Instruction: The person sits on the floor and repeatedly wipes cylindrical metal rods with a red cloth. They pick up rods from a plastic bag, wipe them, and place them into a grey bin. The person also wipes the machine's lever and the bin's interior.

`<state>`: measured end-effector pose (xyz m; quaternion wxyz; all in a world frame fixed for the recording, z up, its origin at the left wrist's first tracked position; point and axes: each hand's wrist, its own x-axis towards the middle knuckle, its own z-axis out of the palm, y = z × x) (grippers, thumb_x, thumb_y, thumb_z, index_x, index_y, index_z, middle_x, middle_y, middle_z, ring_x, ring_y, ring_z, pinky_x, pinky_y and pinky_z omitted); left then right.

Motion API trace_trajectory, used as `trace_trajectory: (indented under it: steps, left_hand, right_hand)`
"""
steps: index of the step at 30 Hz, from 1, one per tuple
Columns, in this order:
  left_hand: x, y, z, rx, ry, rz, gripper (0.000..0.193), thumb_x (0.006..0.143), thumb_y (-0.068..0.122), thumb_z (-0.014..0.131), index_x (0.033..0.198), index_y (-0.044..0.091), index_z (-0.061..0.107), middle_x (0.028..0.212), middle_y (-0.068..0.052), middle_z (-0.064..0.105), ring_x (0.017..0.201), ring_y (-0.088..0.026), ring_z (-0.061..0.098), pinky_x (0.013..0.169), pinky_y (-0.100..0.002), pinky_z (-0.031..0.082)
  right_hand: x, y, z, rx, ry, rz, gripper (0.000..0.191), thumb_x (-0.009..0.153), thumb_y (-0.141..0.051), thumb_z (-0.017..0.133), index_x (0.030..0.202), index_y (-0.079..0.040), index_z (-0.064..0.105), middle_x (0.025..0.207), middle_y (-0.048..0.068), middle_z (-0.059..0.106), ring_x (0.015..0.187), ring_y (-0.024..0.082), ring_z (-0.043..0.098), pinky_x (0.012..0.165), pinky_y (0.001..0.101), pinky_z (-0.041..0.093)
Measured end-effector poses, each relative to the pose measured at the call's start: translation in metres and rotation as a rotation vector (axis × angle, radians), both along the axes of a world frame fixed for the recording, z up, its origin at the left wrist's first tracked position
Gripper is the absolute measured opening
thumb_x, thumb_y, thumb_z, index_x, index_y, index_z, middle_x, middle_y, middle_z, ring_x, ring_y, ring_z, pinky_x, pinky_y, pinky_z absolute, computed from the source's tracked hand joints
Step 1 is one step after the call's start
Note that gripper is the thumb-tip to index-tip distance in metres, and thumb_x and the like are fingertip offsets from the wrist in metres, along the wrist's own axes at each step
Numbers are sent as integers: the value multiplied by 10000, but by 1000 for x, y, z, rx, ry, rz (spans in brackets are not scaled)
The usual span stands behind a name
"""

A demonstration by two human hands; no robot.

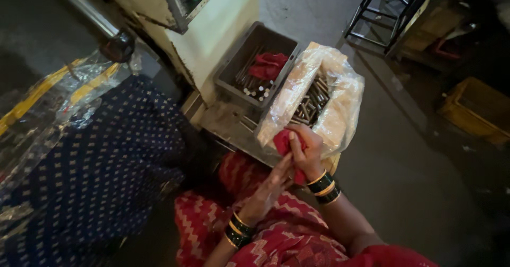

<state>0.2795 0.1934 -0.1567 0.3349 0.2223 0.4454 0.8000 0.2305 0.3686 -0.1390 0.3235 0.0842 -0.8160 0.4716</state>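
A crumpled red cloth (283, 141) sits near the centre of the view, just below the near edge of a clear plastic bag. The right hand (308, 153) is closed around this cloth, fingers curled over its top. The left hand (272, 184) reaches up from below and touches the lower part of the same cloth, its fingers loosely extended; whether it truly grips is hard to tell. Both wrists wear green and gold bangles. Just beyond the hands, the crinkled clear plastic bag (334, 100) lines a container filled with short silver metal rods (313, 102) lying packed together. To the left of it and slightly farther away stands a grey rectangular plastic crate (236, 60) holding more metal rods standing on end and a second red rag (268, 65) bunched on top. Both containers rest on a worn metal bench (226, 121). Far left lies dark blue fabric with small white dots (106, 161), partly covered by clear plastic sheeting. At the near edge, red patterned clothing (276, 240) fills the foreground. The grey floor (404, 161) spreads to the right.
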Motion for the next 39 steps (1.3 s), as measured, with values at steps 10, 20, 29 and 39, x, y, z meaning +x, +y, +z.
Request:
trace_trajectory:
  steps: [10, 20, 29, 39]
  left_hand:
    - [-47, 49, -20, -250, 101, 336, 379, 1027, 147, 597, 1388, 32, 581, 1374, -111, 658, 1267, -197, 610, 1096, -327, 473]
    - [-122, 111, -28, -366, 361, 466, 403, 944, 51, 631, 1343, 47, 572, 1256, -69, 569, 1149, -172, 643, 953, -316, 534]
    - [-152, 156, -30, -560, 739, 610, 385, 901, 28, 631, 1285, 18, 615, 1290, -169, 594, 1188, -320, 611, 987, -379, 512]
    - [-156, 184, -74, -592, 890, 657, 232, 912, 35, 618, 1137, -13, 647, 1241, -211, 624, 1169, -401, 606, 1041, -466, 487]
  right_hand:
    - [-45, 78, -8, -21, 63, -263, 179, 1026, -121, 604, 1108, -1, 710, 993, 177, 720, 923, 280, 706, 852, 350, 535]
    - [-114, 128, -29, -145, -9, -207, 222, 1043, -187, 599, 1145, -29, 716, 1062, 147, 751, 995, 277, 724, 896, 353, 544]
    - [-145, 152, -56, 75, -229, -164, 273, 978, -283, 655, 1143, -85, 747, 1104, 159, 751, 1005, 353, 717, 869, 399, 554]
    - [-151, 152, -71, 111, -273, -236, 284, 961, -333, 661, 1093, -100, 756, 1091, 140, 759, 987, 342, 722, 850, 406, 563]
